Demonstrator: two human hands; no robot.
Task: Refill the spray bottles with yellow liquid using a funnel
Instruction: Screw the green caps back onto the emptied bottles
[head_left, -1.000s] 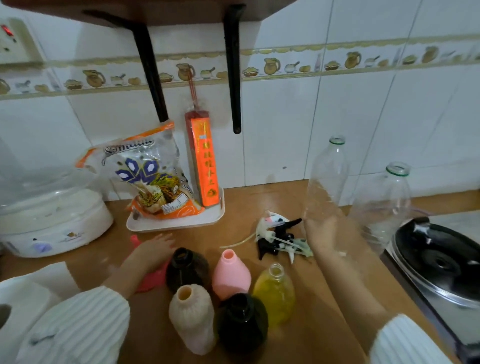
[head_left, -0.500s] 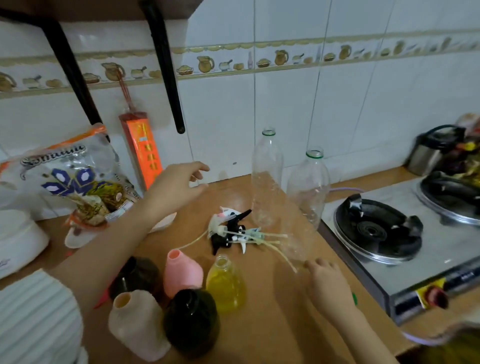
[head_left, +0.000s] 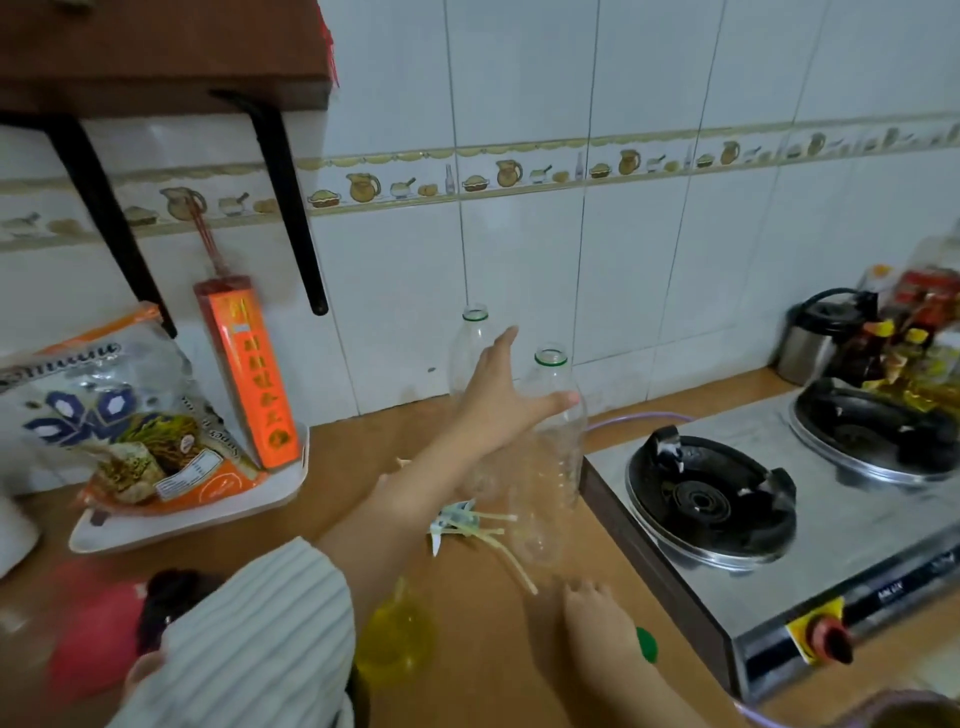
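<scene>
Two clear empty plastic bottles with green neck rings stand by the tiled wall, one at the back (head_left: 474, 332) and a nearer one (head_left: 553, 447). My left hand (head_left: 506, 402) stretches out with spread fingers between them, thumb against the nearer bottle. My right hand (head_left: 602, 618) rests low on the wooden counter (head_left: 467, 675), next to a green cap (head_left: 647, 644). Several spray triggers with dip tubes (head_left: 467, 522) lie on the counter. A small bottle of yellow liquid (head_left: 395, 636) stands near my sleeve, beside a pink bottle (head_left: 98, 639) and a dark one (head_left: 171, 597). No funnel is visible.
A gas stove (head_left: 711, 499) sits at the right, with a kettle (head_left: 821, 332) and sauce bottles (head_left: 904, 343) behind. A white tray (head_left: 187, 519) holds a noodle bag (head_left: 114, 410) and an orange incense box (head_left: 249, 374). A wooden shelf (head_left: 156, 52) hangs overhead.
My left hand has travelled right from above the tray to the clear bottles. The view has swung right, and my right hand has stayed low on the counter.
</scene>
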